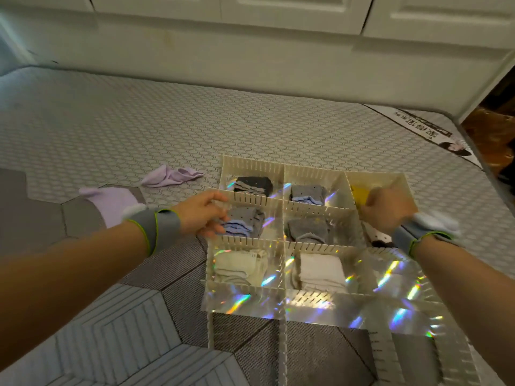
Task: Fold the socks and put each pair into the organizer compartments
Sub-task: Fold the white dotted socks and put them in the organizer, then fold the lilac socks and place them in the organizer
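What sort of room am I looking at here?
Probably a bedroom: the work is on a bare quilted mattress, white cupboard doors stand behind it, and a sock organizer lies on top.

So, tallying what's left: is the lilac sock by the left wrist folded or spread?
Spread: the lilac sock lies flat on the mattress, outside the organizer; the wristband hides one end.

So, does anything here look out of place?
Yes: a lilac sock and a second, crumpled lilac sock lie loose on the mattress, left of the organizer, apart from each other; the other socks sit folded in compartments.
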Motion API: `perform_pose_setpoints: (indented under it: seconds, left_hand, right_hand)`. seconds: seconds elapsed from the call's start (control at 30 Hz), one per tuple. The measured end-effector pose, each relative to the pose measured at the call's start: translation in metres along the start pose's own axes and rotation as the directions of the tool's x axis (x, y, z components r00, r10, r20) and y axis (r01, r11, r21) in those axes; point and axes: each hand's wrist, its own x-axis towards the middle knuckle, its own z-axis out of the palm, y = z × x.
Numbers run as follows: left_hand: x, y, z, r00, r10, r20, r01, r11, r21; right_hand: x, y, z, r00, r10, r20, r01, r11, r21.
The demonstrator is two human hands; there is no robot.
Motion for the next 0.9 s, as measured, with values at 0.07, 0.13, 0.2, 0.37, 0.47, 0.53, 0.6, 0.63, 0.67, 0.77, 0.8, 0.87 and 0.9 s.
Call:
perform_pose_setpoints:
  seconds: [0.07,0.13,0.2,0.37,0.47,0.53,0.6,0.63,0.67,0.77,0.8,0.87,0.9]
  left_hand:
    - [0.001,-0.013,-0.018,0.995,-0.007,-0.101,0.010,1.000,0.027]
    - [0.001,-0.026,-0.040,0.981,-0.020,-0.191,0.032,0.998,0.060]
    - [0.004,-0.040,-0.063,0.959,-0.019,-0.282,0.066,0.985,0.157]
    - [0.009,-0.079,-0.117,0.905,-0.031,-0.423,0.194,0.917,0.348]
    - [0.011,-0.095,-0.138,0.895,-0.025,-0.444,0.239,0.870,0.432]
    - [0.012,-0.099,-0.149,0.902,-0.034,-0.431,0.257,0.844,0.470]
    - [0.012,-0.101,-0.156,0.904,-0.010,-0.428,0.244,0.834,0.495]
    - [0.013,-0.100,-0.157,0.909,0.023,-0.416,0.223,0.817,0.533]
    - [0.014,-0.100,-0.157,0.920,0.051,-0.388,0.202,0.787,0.582]
    - [0.025,-0.097,-0.154,0.946,0.079,-0.314,0.166,0.714,0.680]
    - [0.031,-0.095,-0.151,0.950,0.101,-0.296,0.142,0.702,0.698]
    - [0.047,-0.092,-0.150,0.953,0.115,-0.280,0.123,0.697,0.706]
    - [0.056,-0.091,-0.150,0.955,0.125,-0.268,0.111,0.687,0.718]
  right_hand:
    - [-0.005,-0.030,-0.006,0.990,-0.038,-0.138,0.055,0.991,0.122]
    - [-0.011,-0.062,-0.010,0.976,-0.132,-0.174,0.169,0.960,0.222]
    - [-0.017,-0.089,-0.013,0.956,-0.240,-0.168,0.281,0.911,0.301]
    - [-0.028,-0.155,-0.004,0.864,-0.494,-0.103,0.486,0.761,0.429]
    - [-0.035,-0.188,0.008,0.810,-0.578,-0.099,0.560,0.711,0.425]
    - [-0.039,-0.208,0.017,0.780,-0.619,-0.090,0.592,0.685,0.425]
    - [-0.042,-0.225,0.025,0.759,-0.647,-0.072,0.608,0.664,0.436]
    - [-0.042,-0.233,0.029,0.755,-0.652,-0.066,0.607,0.657,0.447]
    - [-0.043,-0.240,0.032,0.750,-0.659,-0.060,0.607,0.649,0.458]
    - [-0.044,-0.260,0.040,0.734,-0.678,-0.035,0.604,0.630,0.488]
    - [-0.046,-0.262,0.041,0.734,-0.678,-0.030,0.600,0.628,0.496]
    - [-0.045,-0.272,0.047,0.728,-0.686,-0.013,0.597,0.624,0.503]
    - [-0.044,-0.276,0.050,0.729,-0.685,-0.007,0.592,0.625,0.508]
